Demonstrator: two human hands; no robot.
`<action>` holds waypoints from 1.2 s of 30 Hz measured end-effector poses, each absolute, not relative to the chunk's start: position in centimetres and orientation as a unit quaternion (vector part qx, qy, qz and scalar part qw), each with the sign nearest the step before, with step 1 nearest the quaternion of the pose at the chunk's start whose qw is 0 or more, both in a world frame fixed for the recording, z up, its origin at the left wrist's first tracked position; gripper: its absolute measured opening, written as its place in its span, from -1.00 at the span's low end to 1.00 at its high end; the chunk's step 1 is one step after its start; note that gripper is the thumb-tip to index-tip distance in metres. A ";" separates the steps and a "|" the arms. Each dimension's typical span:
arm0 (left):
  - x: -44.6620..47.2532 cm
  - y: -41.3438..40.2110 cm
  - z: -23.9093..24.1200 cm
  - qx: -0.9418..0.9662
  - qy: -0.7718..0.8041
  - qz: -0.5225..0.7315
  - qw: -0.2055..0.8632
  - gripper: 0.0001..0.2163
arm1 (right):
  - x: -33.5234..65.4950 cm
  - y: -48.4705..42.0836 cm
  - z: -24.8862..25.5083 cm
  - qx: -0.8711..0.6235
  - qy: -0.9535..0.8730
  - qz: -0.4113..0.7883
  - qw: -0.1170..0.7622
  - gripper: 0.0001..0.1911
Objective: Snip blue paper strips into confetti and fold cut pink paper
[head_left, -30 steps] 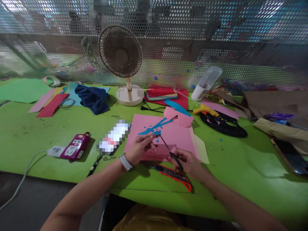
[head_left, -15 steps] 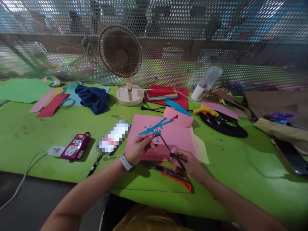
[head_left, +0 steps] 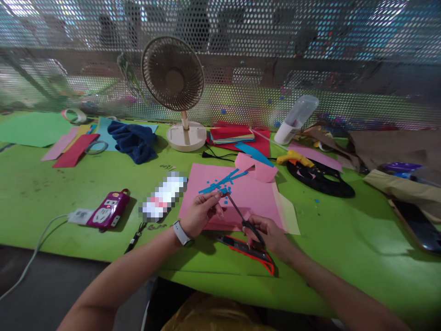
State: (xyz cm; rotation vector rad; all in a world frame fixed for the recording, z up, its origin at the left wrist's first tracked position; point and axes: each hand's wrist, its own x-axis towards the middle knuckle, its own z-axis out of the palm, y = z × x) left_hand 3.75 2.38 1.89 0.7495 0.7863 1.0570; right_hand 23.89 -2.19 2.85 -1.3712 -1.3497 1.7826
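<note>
My right hand is closed around the dark handles of a pair of scissors, whose blades point up and left. Their tips meet the fingertips of my left hand, which pinches a small blue paper strip; most of it is hidden by the fingers. Beneath both hands lies pink paper. Small blue squares and long narrow blue strips are scattered on it. A cutter knife with an orange-red edge rests below my right hand.
Left of the pink paper lie a lit phone and a purple power socket with a cable. Behind stand a fan and a stack of coloured paper. To the right are a yellow glue gun, a black fan-shaped piece and a dark phone.
Both hands stay almost in place. The scissors have shifted very slightly to the left at the left fingertips.
</note>
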 end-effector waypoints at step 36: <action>3.6 2.5 1.6 0.363 0.356 0.476 0.718 -0.74 | 23.7 -2.1 3.0 -0.511 -0.493 0.653 0.264 -0.46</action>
